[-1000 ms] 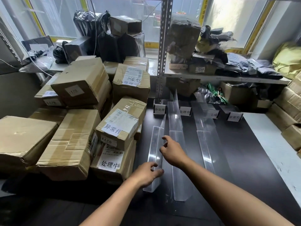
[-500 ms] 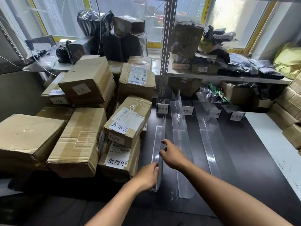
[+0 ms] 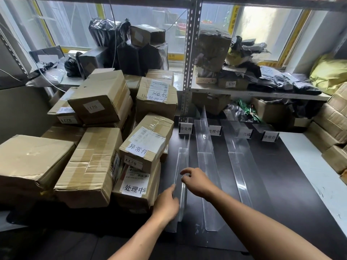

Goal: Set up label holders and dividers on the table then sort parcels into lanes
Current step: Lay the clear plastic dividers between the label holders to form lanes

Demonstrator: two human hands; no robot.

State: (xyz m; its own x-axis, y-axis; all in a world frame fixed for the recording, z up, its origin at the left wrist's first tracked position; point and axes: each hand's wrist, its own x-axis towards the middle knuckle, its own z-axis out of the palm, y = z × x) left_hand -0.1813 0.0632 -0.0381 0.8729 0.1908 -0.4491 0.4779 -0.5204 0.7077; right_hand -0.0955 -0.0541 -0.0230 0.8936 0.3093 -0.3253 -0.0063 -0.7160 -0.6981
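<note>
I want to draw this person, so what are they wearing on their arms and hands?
Nothing that shows. Both forearms are bare, no sleeve in view. The left hand and right hand wear no gloves, and I see no watch, bracelet or ring.

Perforated metal shelf upright (image 3: 189,53) is standing far centre; frosted windows (image 3: 75,25) are glowing behind; red basin (image 3: 181,27) is sitting beyond the glass.

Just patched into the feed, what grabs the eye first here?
A heap of taped cardboard parcels fills the left side. On the dark table beside it stand three clear dividers, with the left hand and right hand both on the leftmost divider. Small label holders line the table's far end.
</note>
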